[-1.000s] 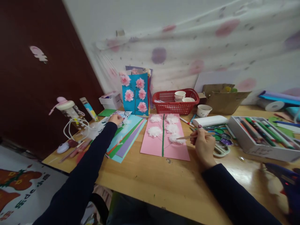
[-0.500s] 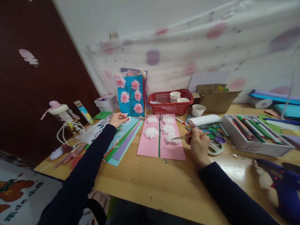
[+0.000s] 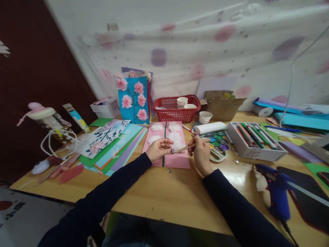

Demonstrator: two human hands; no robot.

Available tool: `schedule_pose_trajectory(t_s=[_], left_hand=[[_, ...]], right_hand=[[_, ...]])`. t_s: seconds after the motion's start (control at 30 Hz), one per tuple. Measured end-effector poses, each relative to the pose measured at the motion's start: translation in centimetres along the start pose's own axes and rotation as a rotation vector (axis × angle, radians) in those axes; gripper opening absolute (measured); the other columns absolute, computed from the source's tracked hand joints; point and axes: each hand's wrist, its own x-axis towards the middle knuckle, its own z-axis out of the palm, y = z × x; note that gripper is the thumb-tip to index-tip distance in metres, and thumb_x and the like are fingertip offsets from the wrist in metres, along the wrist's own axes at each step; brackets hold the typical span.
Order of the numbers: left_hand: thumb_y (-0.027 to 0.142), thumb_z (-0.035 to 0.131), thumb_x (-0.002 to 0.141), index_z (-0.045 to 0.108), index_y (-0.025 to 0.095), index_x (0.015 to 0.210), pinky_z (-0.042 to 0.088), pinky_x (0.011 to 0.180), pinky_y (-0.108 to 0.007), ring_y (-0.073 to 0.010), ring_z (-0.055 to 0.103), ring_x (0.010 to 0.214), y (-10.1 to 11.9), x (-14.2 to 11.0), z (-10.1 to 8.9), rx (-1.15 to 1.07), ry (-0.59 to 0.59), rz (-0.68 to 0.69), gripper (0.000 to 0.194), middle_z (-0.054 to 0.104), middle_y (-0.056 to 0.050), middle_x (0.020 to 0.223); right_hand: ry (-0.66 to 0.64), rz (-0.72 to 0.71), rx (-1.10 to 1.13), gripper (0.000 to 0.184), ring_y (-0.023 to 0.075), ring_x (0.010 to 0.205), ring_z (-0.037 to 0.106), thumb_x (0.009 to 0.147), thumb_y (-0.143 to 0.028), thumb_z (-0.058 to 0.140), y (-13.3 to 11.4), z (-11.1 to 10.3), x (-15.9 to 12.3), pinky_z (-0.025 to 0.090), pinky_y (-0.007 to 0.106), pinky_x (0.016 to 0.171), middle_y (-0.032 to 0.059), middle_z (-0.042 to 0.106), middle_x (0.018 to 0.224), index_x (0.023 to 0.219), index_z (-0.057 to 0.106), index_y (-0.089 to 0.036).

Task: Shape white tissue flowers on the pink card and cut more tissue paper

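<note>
My right hand is closed around a thin brown wooden stick with a pointed tip aimed left. My left hand has its fingers curled, with the thumb at the stick's tip; whether anything else is pinched there is hidden. Both hands hover over a pink sheet lying on the table. It carries a green stem strip and several white fluffy blossoms, some of them partly covered by my left hand and the stick.
Coloured papers and a flower print lie left. Behind stand a blue flower card and red basket. On the right are a paint palette, scissors, a marker box and a glue gun.
My left hand has moved right, from the coloured papers to the stick's tip. My right hand has lifted the stick off a white blossom. The view has turned right.
</note>
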Motion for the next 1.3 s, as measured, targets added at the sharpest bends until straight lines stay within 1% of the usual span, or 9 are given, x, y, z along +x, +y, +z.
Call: schedule_pose_trajectory(t_s=[0.1,0.23,0.4,0.6,0.73,0.87,1.03,1.2,1.3], left_hand=[[0.009,0.075,0.056,0.058,0.012,0.09,0.049,0.067,-0.027,-0.0119,0.065,0.065,-0.3,-0.1,-0.1,-0.011,-0.038,-0.033,0.037,0.064,0.0,0.072],[0.01,0.075,0.057,0.058,0.012,0.092,0.047,0.063,-0.024,-0.0126,0.066,0.065,-0.3,-0.3,0.0,-0.045,-0.073,-0.061,0.039,0.067,-0.002,0.074],[0.023,0.075,0.063,0.059,0.011,0.093,0.046,0.059,-0.023,-0.012,0.064,0.062,-0.3,-0.4,-0.1,-0.066,-0.06,-0.067,0.036,0.067,-0.003,0.07],[0.017,0.083,0.05,0.059,0.011,0.093,0.046,0.062,-0.023,-0.0114,0.063,0.063,-0.2,-0.4,-0.4,-0.062,-0.045,-0.061,0.05,0.065,-0.001,0.071],[0.016,0.082,0.051,0.058,0.011,0.092,0.046,0.064,-0.023,-0.0116,0.064,0.064,-0.3,-0.4,-0.5,-0.065,-0.061,-0.036,0.048,0.065,0.0,0.071],[0.017,0.081,0.055,0.056,0.012,0.095,0.047,0.063,-0.025,-0.016,0.068,0.068,-0.5,-0.5,-0.5,-0.068,-0.103,-0.046,0.048,0.065,0.0,0.073],[0.019,0.082,0.055,0.056,0.012,0.095,0.049,0.063,-0.026,-0.0169,0.069,0.069,-0.8,-0.5,-0.2,-0.042,-0.106,-0.046,0.048,0.067,-0.003,0.077],[0.013,0.081,0.054,0.057,0.012,0.096,0.048,0.064,-0.023,-0.0156,0.069,0.069,-0.8,-0.5,-0.2,-0.047,-0.077,-0.051,0.048,0.067,-0.002,0.075],[0.015,0.08,0.055,0.057,0.012,0.095,0.047,0.062,-0.023,-0.0147,0.068,0.068,-0.8,-0.4,-0.4,-0.079,-0.066,-0.048,0.046,0.067,-0.002,0.074]], right_hand=[[-0.01,-0.011,-0.004,0.037,0.0074,0.026,0.036,0.076,-0.036,0.048,-0.3,0.1,-0.1,0.026,0.019,0.029,-0.0039,0.04,0.03,0.044,0.049,-0.018],[0.035,0.034,-0.014,0.036,0.0069,0.026,0.036,0.077,-0.034,0.047,-0.4,0.1,0.0,0.026,0.018,0.029,-0.0042,0.04,0.03,0.044,0.049,-0.018],[0.056,0.024,-0.025,0.035,0.007,0.027,0.036,0.076,-0.036,0.049,0.0,-0.1,0.3,0.026,0.018,0.029,-0.0046,0.04,0.03,0.045,0.048,-0.019],[0.086,-0.01,-0.03,0.039,0.0067,0.028,0.037,0.078,-0.044,0.05,0.3,-0.3,0.5,0.026,0.018,0.03,-0.0047,0.041,0.031,0.049,0.049,-0.018],[0.175,0.016,-0.037,0.039,0.0067,0.027,0.037,0.08,-0.042,0.048,0.1,-0.6,0.9,0.026,0.018,0.029,-0.0054,0.04,0.03,0.048,0.049,-0.018],[0.118,0.037,-0.022,0.039,0.0064,0.026,0.034,0.079,-0.038,0.048,0.1,-0.4,0.8,0.024,0.018,0.029,-0.0059,0.037,0.028,0.045,0.046,-0.019],[-0.002,0.002,-0.019,0.037,0.007,0.027,0.036,0.079,-0.038,0.047,0.5,0.1,0.1,0.025,0.019,0.03,-0.0054,0.039,0.03,0.047,0.048,-0.019],[0.006,-0.014,-0.072,0.037,0.0079,0.028,0.039,0.079,-0.039,0.047,0.9,-0.2,0.2,0.028,0.019,0.031,-0.0047,0.042,0.032,0.048,0.049,-0.019],[0.007,-0.004,-0.081,0.037,0.0078,0.028,0.038,0.08,-0.038,0.046,0.9,-0.3,0.4,0.027,0.019,0.031,-0.0045,0.042,0.031,0.048,0.049,-0.019]])
